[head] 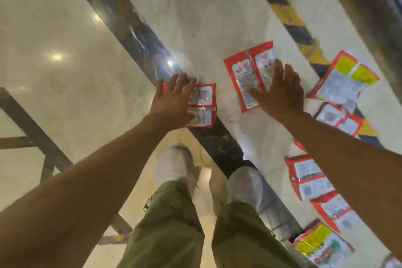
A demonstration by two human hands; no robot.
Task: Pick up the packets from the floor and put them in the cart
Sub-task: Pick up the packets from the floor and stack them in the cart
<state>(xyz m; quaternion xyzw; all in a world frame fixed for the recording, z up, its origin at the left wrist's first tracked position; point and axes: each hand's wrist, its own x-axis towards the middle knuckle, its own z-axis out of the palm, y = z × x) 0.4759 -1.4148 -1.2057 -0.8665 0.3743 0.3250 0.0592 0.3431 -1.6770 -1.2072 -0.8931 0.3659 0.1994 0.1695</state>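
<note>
Pale polished floor (65, 61) fills the head view, crossed by a dark stone strip (130, 28), with a yellow-black hazard stripe (289, 17) beyond the right grip.

The left grip (174, 102) is apart, fingers straight and spread, over the left edge of the left packet (203, 104), which lies flat across the strip. The right grip (280, 93) is also apart and holds nothing. Its thumb and fingers reach over the right edge of the right packet (245, 76), which lies flat on the pale stone. Blur hides whether either grip is touching yet.

More packets (345, 80) lie scattered to the right of the right grip and back under that forearm, some overlapping.

The packets look like thin, glossy film: probably light, limp and slippery on this smooth floor. A flat press would likely just slide them. It seems better to lift an edge or corner seam and pinch there, thumb beneath.

No cart is clearly in view. A dark metal frame (28, 132) stands left of the left grip, but I cannot tell whether it belongs to the cart, and nothing shows inside it.
</note>
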